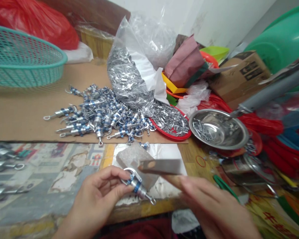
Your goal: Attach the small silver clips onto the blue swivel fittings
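Note:
Between the thumb and fingers of my left hand (97, 194) is a small silver-and-blue metal fitting (137, 184) with a ring at its lower end and a curved arm at its top. My right hand (209, 202) is closed round the wooden handle of a hammer (161, 166), whose head is blurred and hovers just above and right of the fitting. Under both lies a grey stone block (134, 156) on a white sheet (175, 156). A heap of similar fittings (104, 116) covers the cardboard beyond my hands.
More fittings (2, 162) lie at the left. A clear bag of small metal clips (129, 79) leans behind the heap. A red plate (181, 135) of clips and a steel bowl (241, 132) stand at right. A green basket (27, 71) sits at far left.

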A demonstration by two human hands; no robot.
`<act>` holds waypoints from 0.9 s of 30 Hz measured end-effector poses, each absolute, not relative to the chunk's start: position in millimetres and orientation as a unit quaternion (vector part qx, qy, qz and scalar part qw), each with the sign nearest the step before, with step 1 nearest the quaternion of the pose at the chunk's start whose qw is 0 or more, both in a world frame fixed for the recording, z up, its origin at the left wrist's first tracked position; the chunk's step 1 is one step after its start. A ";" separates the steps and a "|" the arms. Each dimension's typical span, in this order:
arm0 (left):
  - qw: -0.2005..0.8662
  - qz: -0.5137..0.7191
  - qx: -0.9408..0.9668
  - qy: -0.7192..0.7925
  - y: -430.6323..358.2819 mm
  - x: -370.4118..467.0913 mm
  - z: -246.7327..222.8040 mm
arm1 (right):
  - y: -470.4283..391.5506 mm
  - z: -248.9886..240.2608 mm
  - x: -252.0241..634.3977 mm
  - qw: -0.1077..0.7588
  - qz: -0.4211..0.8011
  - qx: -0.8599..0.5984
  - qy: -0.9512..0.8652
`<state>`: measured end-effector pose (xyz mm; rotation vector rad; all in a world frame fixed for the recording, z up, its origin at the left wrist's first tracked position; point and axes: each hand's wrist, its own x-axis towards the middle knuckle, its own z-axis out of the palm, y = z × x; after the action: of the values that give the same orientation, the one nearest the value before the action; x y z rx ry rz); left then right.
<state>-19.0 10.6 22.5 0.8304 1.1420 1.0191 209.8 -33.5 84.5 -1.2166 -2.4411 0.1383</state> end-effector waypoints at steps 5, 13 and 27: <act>0.653 0.436 0.378 0.490 12.7 -21.2 18.1 | -29.5 77.8 204.7 0.185 0.064 -0.416 -0.888; 0.578 0.404 0.503 0.500 15.9 -25.9 22.5 | -1.6 45.6 224.2 0.271 0.171 -0.549 -0.772; 0.431 0.434 0.613 0.500 15.9 -25.2 25.0 | 131.2 28.4 266.6 0.162 0.020 -0.657 -0.736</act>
<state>-25.2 15.9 25.0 1.5285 1.2480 1.0812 266.6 131.2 28.4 -1.8739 -2.1002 0.0569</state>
